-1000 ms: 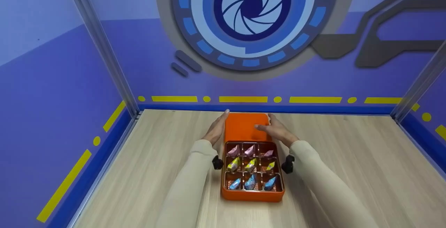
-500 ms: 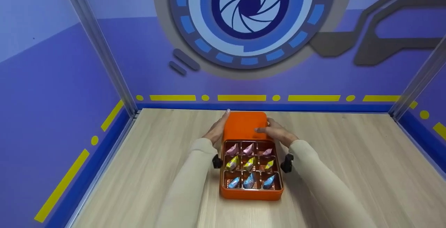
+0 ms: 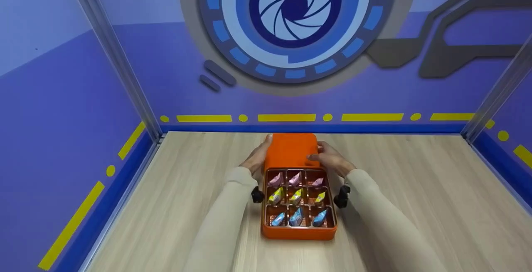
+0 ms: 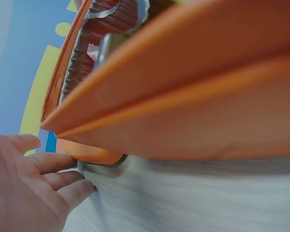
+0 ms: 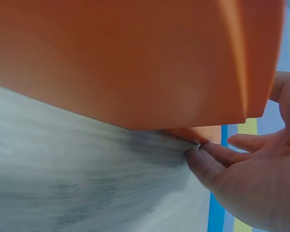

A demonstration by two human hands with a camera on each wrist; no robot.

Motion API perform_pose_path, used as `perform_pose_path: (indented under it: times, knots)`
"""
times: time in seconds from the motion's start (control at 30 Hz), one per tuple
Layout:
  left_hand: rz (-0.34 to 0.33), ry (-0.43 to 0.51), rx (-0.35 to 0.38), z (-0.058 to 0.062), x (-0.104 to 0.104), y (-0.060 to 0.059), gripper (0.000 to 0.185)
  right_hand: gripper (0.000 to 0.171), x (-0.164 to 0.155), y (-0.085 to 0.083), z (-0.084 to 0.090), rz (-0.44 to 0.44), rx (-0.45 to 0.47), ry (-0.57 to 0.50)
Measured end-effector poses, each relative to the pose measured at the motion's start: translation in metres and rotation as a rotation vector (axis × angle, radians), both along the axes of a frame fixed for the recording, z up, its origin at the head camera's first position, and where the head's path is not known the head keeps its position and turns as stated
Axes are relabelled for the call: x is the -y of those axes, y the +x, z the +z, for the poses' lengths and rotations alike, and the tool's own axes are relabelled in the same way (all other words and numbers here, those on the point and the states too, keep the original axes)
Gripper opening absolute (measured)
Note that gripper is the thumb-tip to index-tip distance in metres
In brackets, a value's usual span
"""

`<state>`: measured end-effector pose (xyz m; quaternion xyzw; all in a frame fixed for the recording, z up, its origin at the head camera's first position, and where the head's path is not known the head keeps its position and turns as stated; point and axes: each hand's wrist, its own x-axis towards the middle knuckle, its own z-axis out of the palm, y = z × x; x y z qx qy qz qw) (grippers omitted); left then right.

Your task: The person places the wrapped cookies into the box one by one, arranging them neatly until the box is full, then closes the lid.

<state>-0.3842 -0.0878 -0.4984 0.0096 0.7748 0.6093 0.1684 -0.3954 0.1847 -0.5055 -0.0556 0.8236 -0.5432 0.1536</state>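
In the head view, an orange box [image 3: 299, 233] stands on the table with a divided inner tray. Each of its several compartments holds a small wrapped candy: pink [image 3: 295, 179] at the back, yellow [image 3: 296, 196] in the middle, blue [image 3: 296, 217] in front. Directly behind the box is its orange lid [image 3: 291, 149]. My left hand [image 3: 258, 155] holds the lid's left edge, thumb along the rim; in the left wrist view its fingertips [image 4: 79, 188] meet the lid low down. My right hand [image 3: 332, 159] grips the right edge, thumb over the top. The lid's underside is hidden.
Light wood table [image 3: 199, 180] extends to both sides. A blue-purple printed panel [image 3: 199, 97] rises close behind the lid, and metal posts [image 3: 120, 68] mark the corners. Black wrist cameras [image 3: 341, 196] sit beside the box walls.
The left thumb has come down onto the lid's edge, and the right thumb has shifted slightly toward the right edge. Box and candies keep their arrangement; the whole view has drifted slightly.
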Motion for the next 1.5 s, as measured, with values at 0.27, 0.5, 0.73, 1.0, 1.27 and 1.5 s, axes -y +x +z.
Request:
perform_pose_path:
  times: [0.27,0.5,0.73,1.0,1.27,1.5]
  knots:
    - [0.067,0.115,-0.083,0.005,0.004,-0.007,0.077,0.077,0.000,-0.003,0.001,-0.082,-0.148,-0.046]
    - [0.153,0.043,-0.217,0.008,0.010,-0.012,0.064,0.077,-0.007,-0.006,0.004,-0.100,-0.198,-0.102]
    - [0.217,0.025,-0.256,0.014,0.014,-0.011,0.070,0.078,-0.016,-0.005,0.014,-0.090,-0.217,-0.145]
    - [0.150,0.079,-0.256,0.022,0.016,-0.008,0.071,0.078,-0.028,0.002,0.020,-0.004,-0.214,-0.149]
    - [0.048,0.057,-0.271,0.030,0.024,-0.001,0.074,0.081,-0.035,0.009,0.024,0.056,-0.236,-0.171]
    - [0.037,0.049,-0.281,0.031,0.023,0.006,0.075,0.080,-0.036,0.016,0.028,0.046,-0.241,-0.162]
